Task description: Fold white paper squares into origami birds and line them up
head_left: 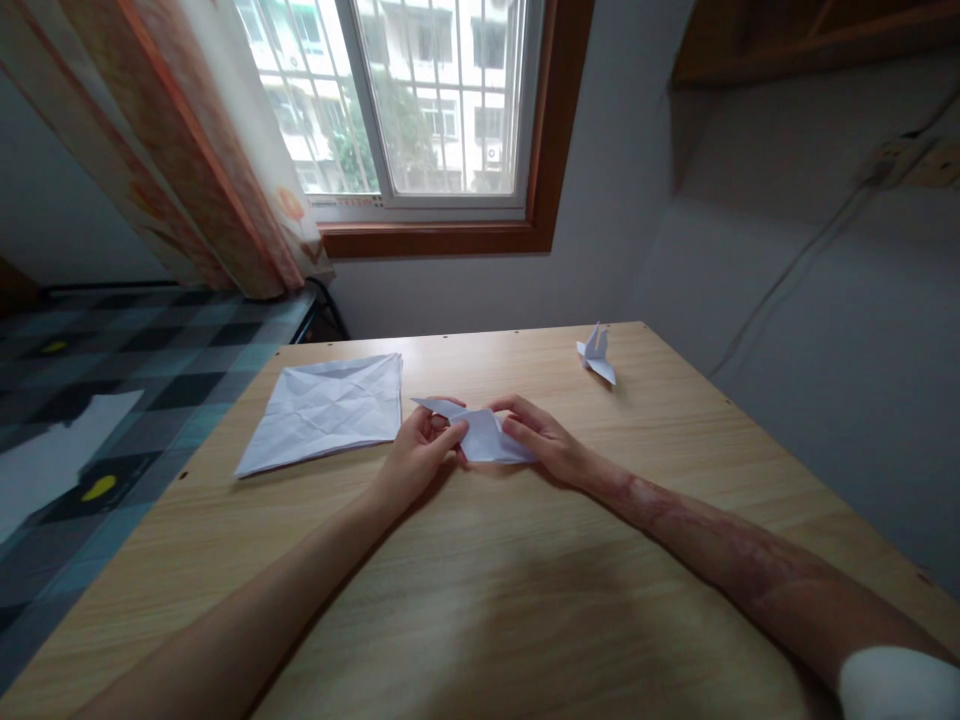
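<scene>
A small piece of folded white paper (pixel 484 437) is held between both hands above the middle of the table. My left hand (pixel 426 443) pinches its left part, where a pointed flap sticks out to the left past the fingers. On the other side, my right hand (pixel 541 437) grips the right part with thumb and fingers. Some of the folds are hidden behind the fingers. Farther back on the right stands a finished-looking white paper crane (pixel 597 356). Left of my hands lies a stack of creased white paper sheets (pixel 330 410).
The wooden table (pixel 465 590) reaches toward a wall below a barred window (pixel 442 110). At the left is a checked bed cover (pixel 187 335) with white paper (pixel 64 455) on it. A curtain (pixel 202 150) hangs there, and a cable (pixel 787 270) runs down the right wall.
</scene>
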{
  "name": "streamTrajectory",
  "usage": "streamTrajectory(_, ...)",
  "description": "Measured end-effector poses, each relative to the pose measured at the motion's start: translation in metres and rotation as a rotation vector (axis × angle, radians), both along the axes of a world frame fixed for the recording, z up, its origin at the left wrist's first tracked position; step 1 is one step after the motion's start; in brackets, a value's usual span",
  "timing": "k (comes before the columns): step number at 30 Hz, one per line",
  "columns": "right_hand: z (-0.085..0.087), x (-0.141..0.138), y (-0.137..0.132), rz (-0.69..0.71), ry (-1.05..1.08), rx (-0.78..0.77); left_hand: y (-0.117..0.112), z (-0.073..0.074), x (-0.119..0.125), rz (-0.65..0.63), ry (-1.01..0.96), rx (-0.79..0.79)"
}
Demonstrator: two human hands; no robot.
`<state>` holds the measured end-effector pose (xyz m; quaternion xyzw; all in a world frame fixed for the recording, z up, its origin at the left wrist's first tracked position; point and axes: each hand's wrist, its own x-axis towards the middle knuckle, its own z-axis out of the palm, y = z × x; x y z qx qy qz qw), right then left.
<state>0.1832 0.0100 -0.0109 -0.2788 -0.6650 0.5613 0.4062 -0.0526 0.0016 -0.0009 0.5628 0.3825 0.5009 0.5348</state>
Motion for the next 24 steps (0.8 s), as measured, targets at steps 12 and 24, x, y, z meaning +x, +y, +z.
streamTrajectory(12, 0.004, -0.002, 0.000, -0.099, -0.087, 0.313, 0.002, 0.000, -0.005, -0.038, -0.131, -0.058)
streamTrajectory(24, -0.011, 0.001, 0.009, -0.132, -0.042, -0.007, 0.004, -0.003, -0.007, -0.126, -0.021, -0.026)
